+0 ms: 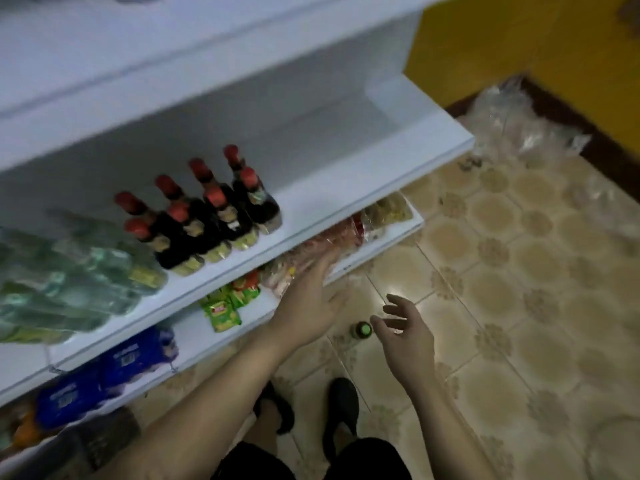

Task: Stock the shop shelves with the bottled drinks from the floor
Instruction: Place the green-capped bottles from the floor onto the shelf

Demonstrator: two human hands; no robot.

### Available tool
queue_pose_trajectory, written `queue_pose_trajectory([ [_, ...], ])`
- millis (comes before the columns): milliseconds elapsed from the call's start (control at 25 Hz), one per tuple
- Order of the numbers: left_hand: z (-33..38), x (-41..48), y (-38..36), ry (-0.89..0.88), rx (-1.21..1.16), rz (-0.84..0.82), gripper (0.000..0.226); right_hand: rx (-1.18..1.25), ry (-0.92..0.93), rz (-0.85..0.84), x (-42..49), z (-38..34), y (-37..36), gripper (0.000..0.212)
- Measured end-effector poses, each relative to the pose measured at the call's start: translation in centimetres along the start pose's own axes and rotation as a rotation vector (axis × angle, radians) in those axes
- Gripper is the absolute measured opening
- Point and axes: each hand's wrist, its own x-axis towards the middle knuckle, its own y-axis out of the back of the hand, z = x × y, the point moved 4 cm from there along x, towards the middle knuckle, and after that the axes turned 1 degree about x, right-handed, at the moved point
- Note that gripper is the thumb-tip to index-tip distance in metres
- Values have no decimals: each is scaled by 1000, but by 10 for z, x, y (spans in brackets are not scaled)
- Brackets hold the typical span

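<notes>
**Shelf unit**: white, several tiers, filling the frame from 9 to 1 o'clock.

**Tiled floor**: beige patterned tiles, from 2 to 6 o'clock.

**Clear plastic wrap**: crumpled on the floor at 2 o'clock, against the yellow wall.

**Green bottles**: a pale green group at 9 o'clock on the middle tier. They are blurred and the yellow labels cannot be read.

**Dark bottles**: eight with red caps, in two rows of four, standing upright on the middle tier just right of the green group. Their necks point to 11 o'clock in the view. Labels are illegible.

**Blue packs**: on a lower tier at 8 o'clock. Each has a white label patch with unreadable print.

**Reddish wrapped packets**: on the tier below the dark bottles, near centre.

**Left hand**: fingers straight and together, holding nothing. It reaches toward 1 o'clock, fingertips at the reddish wrapped packets. Contact cannot be confirmed.

**Right hand**: at 5 o'clock from centre. It is spread, fingers loosely bent, and empty, with fingertips just beside the small bottle.

**Black slippers**: a pair on the floor at 6 o'clock.

**Green sachets**: on the same tier as the reddish packets, left of the left hand. Their red-and-white logo is unreadable.

**Small bottle**: green cap, standing upright on the floor between the hands. The long axis runs toward the camera, cap end up. Its label is not visible.
</notes>
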Motion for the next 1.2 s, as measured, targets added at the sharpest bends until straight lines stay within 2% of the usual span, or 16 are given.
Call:
queue_pose_trajectory([
  [200, -97, 34, -114, 234, 58, -166, 70, -249, -249, -132, 49, 139, -14, 52],
  [320, -157, 62, -163, 352, 72, -213, 71, -372, -312, -211, 87, 208, -41, 62],
  [520, -243, 120, -245, 355, 120, -324, 72, -515, -385, -287, 169, 309, -98, 66],
  [720, -331, 149, -309, 384, 131, -344, 63, -711, -316, -363, 238, 388, -158, 62],
  [840, -375, 153, -339, 429, 96, -355, 61, -777, -342, -343, 260, 426, -181, 57],
  [960, -405, 151, -354, 481, 44, -373, 60, -809, -285, -254, 270, 445, -190, 42],
  [1080, -413, 150, -352, 495, 35, -363, 64, -744, -266, -229, 270, 441, -190, 29],
  [1200, -406, 153, -340, 482, 71, -325, 70, -607, -311, -198, 258, 424, -179, 29],
])
